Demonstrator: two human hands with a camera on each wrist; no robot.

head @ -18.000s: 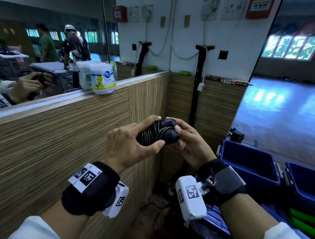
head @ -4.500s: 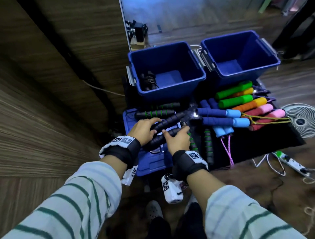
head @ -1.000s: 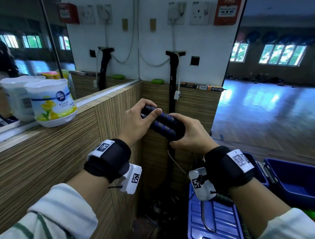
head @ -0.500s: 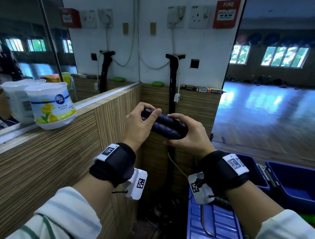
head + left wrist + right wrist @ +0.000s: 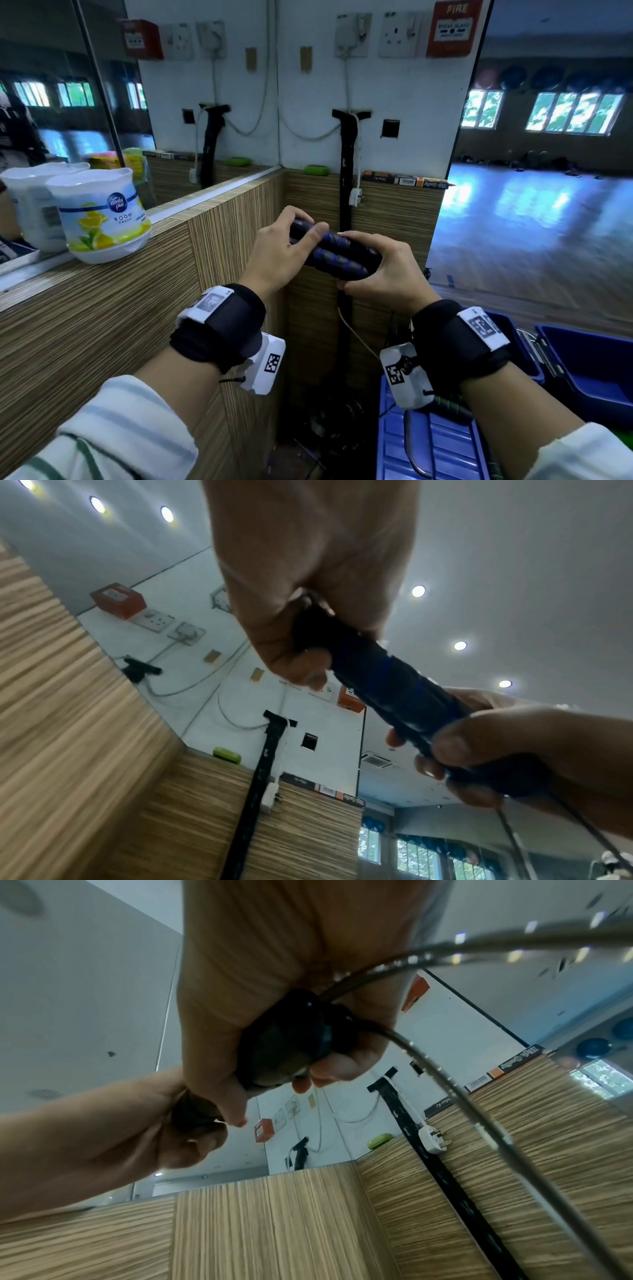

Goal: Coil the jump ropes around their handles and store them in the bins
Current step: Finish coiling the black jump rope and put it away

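Observation:
Two black jump rope handles with blue rings (image 5: 337, 253) lie side by side, held up at chest height in front of the wood-panelled corner. My left hand (image 5: 287, 246) grips their left end, thumb laid over the top. My right hand (image 5: 376, 270) grips their right end from below. In the left wrist view the handles (image 5: 387, 685) run from the left hand (image 5: 308, 653) down to the right hand (image 5: 479, 764). A thin steel rope (image 5: 455, 1085) leaves the handle ends (image 5: 291, 1042) held by the right hand (image 5: 260, 1053) and hangs down loose. Blue bins (image 5: 589, 363) stand low at the right.
A room-freshener tub (image 5: 99, 216) stands on the wood ledge at the left, below a mirror. A black strap with a white plug (image 5: 356, 198) hangs down the corner panel. A blue bin lid (image 5: 431, 448) lies below my right wrist. Open hall floor stretches off to the right.
Both hands with the handles have stayed almost in place over the last second; the handles sank slightly in view and the bins crept further into view at the lower right.

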